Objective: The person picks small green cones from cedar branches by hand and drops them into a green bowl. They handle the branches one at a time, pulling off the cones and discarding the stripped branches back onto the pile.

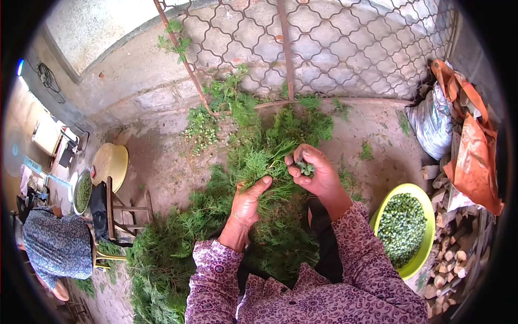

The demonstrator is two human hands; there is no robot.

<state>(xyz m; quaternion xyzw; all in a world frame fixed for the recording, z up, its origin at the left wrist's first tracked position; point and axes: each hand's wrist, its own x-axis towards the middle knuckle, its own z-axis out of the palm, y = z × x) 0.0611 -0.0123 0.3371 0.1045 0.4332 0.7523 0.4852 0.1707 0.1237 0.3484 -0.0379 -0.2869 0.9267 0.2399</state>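
Green branches (216,237) cover the floor and lap. A bowl (418,258) of picked bits sits to the right. The left hand (249,202) grips a sprig (259,162) running up-left; the right hand (315,170), just beside it, pinches bits (306,168) from the sprig's tip.

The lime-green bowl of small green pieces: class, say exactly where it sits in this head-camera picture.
The lime-green bowl sits on the ground at the right of the head view, just beyond the person's right sleeve, with the stacked firewood on its far side.
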